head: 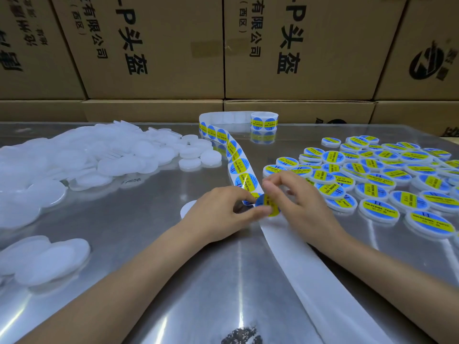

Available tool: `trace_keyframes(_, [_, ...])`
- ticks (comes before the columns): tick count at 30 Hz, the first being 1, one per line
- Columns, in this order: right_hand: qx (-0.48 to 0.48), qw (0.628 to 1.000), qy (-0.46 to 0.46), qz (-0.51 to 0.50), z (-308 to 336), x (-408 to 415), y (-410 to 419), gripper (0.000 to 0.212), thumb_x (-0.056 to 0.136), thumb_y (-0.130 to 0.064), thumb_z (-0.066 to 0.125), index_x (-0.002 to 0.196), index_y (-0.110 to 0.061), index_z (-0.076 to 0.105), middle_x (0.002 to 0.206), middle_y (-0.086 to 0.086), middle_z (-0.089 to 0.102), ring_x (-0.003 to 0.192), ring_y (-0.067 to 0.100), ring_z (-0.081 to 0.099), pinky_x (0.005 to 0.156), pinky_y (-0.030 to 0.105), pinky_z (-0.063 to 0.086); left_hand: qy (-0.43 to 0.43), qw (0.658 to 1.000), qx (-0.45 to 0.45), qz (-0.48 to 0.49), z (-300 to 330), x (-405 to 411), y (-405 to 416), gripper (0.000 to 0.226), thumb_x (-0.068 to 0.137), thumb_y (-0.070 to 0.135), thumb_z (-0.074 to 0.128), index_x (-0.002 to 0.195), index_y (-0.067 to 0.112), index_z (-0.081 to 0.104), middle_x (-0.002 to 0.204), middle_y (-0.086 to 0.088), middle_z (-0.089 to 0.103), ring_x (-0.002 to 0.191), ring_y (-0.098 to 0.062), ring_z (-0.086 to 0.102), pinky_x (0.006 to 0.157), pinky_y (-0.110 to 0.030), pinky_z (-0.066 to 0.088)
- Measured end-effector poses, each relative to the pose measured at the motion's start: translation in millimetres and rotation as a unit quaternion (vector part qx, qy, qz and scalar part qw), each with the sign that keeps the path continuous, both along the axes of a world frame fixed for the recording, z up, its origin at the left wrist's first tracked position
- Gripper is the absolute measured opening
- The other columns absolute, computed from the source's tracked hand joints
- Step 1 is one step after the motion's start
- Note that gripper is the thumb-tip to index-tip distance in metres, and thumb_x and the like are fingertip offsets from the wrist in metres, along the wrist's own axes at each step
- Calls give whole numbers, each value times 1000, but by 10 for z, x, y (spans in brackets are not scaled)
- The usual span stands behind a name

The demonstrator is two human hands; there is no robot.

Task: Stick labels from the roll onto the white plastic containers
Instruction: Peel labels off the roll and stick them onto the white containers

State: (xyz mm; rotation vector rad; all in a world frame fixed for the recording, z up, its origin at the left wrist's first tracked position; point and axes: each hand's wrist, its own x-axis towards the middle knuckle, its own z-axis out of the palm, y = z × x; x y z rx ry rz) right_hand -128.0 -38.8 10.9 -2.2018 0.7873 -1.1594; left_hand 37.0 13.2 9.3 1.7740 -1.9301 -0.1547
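Fingers (258,211) of my left hand (218,214) and right hand (298,197) pinched one label (267,205) mid-tabletop, so I judged it best peeled slowly, flat, off the strip (244,178) toward the hidden container (186,208).

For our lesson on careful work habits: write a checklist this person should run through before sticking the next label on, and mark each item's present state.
1. Label lifted off the backing strip: ok, both hands pinch it.
2. Left hand and right hand share the grip: ok.
3. Blank container within reach: ok, one lies beside the left hand.
4. Label free of creases: cannot tell.
5. Labels left on the roll: ok.
6. Finished containers kept apart from the blank pile: ok.
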Motion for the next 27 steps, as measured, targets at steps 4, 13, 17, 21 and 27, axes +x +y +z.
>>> trace_keyframes(4, [111, 981, -158, 28, 116, 10, 101, 28, 93, -27, 54, 87, 0, 60, 80, 5, 60, 73, 5, 53, 68, 11, 40, 44, 998, 25, -49, -3, 38, -4, 92, 78, 76, 5, 101, 9, 63, 99, -3, 67, 92, -15, 58, 85, -41, 45])
trace_keyframes(13, [261, 940, -190, 111, 136, 39, 166, 13, 88, -30, 58, 91, -17, 58, 88, -13, 65, 85, 1, 62, 79, 30, 51, 229, 971, -47, -50, -11, 25, -19, 69, 90, 63, 18, 107, 18, 67, 108, 3, 67, 102, -9, 58, 94, -25, 42])
trace_keyframes(17, [319, 924, -175, 118, 28, 45, 158, 8, 86, -36, 60, 88, -28, 60, 111, 1, 65, 103, 8, 60, 84, 32, 53, 422, 893, -145, 58, 44, 10, -55, 54, 91, 56, 24, 102, 24, 66, 101, 11, 65, 98, -1, 58, 84, -7, 39])
trace_keyframes(21, [379, 892, -212, 126, 7, 33, 121, 20, 79, -41, 59, 94, -28, 59, 106, -2, 69, 105, 10, 61, 88, 40, 51, 307, 922, -183, 148, 76, 121, -55, 32, 101, 40, 28, 101, 22, 56, 102, 12, 53, 98, -2, 42, 78, -5, 29])
trace_keyframes(27, [410, 873, -234, 117, 26, 40, 86, 17, 88, -35, 55, 101, -25, 55, 96, -8, 71, 92, 6, 64, 85, 38, 51, 396, 901, -110, 138, 62, 20, -97, 40, 97, 52, 29, 123, 25, 42, 128, 10, 31, 106, 27, 28, 95, -18, 17])
